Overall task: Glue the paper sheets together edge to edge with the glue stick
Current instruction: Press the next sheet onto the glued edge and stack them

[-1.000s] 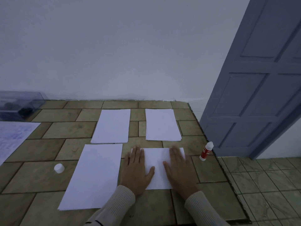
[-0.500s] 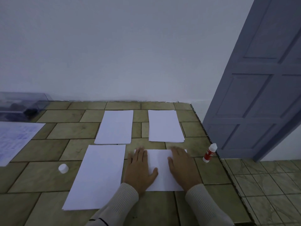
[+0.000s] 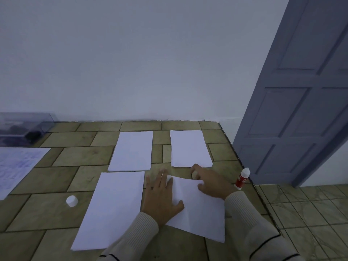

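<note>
- We see a tiled tabletop (image 3: 56, 213).
- Left hand (image 3: 162, 196) lies flat, fingers straight, on the skewed sheet (image 3: 199, 210).
- Right hand (image 3: 211, 182) sits at its far edge; we cannot tell its grip.
- Glue stick (image 3: 242, 178) stands at the sheet's three o'clock.

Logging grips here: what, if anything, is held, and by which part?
Left hand only presses flat on the skewed sheet. Right hand sits at its far right corner; a pinch there cannot be told.

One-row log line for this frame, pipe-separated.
left hand flat on near-right sheet | right hand at its far corner, grip unclear | glue stick upright, untouched | white cap lying far left
</note>
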